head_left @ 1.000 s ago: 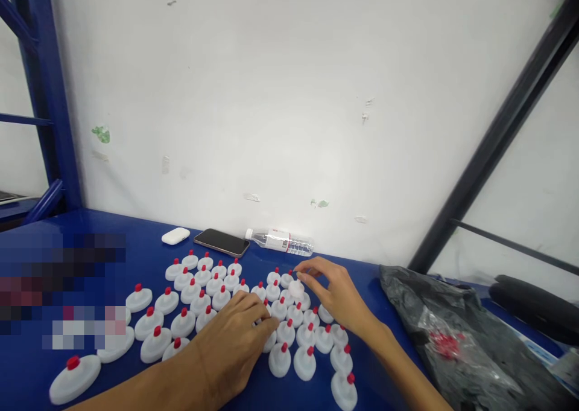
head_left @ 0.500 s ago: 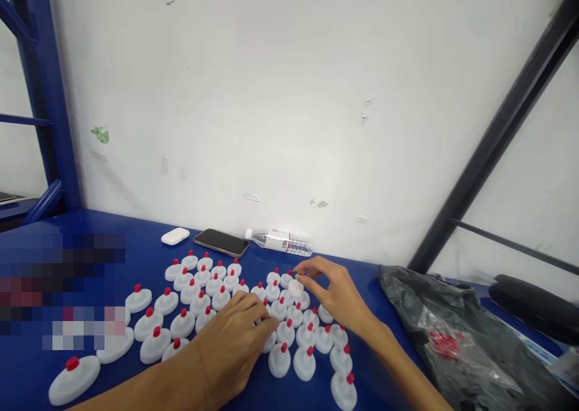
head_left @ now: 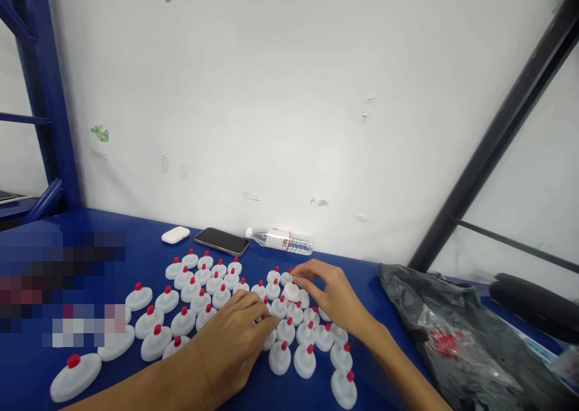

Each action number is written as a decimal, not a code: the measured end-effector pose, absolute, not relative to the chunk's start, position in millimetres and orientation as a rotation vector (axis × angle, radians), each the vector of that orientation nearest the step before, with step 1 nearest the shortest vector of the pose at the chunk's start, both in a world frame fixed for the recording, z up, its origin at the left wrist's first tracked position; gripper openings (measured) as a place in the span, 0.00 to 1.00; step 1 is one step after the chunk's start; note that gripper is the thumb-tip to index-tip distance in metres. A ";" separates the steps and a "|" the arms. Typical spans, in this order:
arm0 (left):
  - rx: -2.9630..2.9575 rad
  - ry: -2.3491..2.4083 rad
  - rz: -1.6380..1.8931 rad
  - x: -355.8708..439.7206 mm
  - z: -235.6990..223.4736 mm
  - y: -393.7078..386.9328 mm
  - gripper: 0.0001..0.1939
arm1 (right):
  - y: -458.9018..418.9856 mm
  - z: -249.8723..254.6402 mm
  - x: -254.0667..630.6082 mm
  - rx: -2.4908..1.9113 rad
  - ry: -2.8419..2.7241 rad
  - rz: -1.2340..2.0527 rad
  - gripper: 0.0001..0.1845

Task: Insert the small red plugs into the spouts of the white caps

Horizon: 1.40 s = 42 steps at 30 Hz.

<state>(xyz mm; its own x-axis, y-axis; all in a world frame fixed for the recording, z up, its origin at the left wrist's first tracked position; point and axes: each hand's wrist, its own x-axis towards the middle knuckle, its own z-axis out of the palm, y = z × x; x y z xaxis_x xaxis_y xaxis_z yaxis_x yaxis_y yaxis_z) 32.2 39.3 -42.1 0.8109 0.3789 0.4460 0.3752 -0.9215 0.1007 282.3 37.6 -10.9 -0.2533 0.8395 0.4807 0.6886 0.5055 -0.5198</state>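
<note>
Many white, translucent plastic nozzle caps with red tips stand in loose rows on the blue table. My right hand, thumb and forefinger pinched together, grips one nozzle cap near its red tip, at the back of the right cluster. That cap overlaps others around it. My left hand lies palm down in the middle of the caps, its fingers curled. Its thumb is close to a nozzle cap, and whatever its fingertips hold is hidden.
Along the wall lie a white earbud case, a phone and a clear water bottle on its side. A dark grey plastic bag with a clear bag of red pieces on it covers the right side.
My right hand has shifted slightly left with the nozzle cap, whose red tip now shows near my fingertips. My left hand has stayed almost still.
</note>
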 end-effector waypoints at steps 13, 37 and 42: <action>2.977 0.610 0.758 31.5 -45.1 40.5 0.20 | 37.6 -13.1 282.5 -1.286 -2.045 0.295 0.06; 2.984 0.655 0.934 32.4 -40.7 33.9 0.23 | 35.6 -3.7 295.3 -1.634 -2.100 0.072 0.12; 2.949 0.643 0.995 32.9 -42.3 33.9 0.14 | 31.9 -3.1 290.7 -1.639 -2.206 0.126 0.09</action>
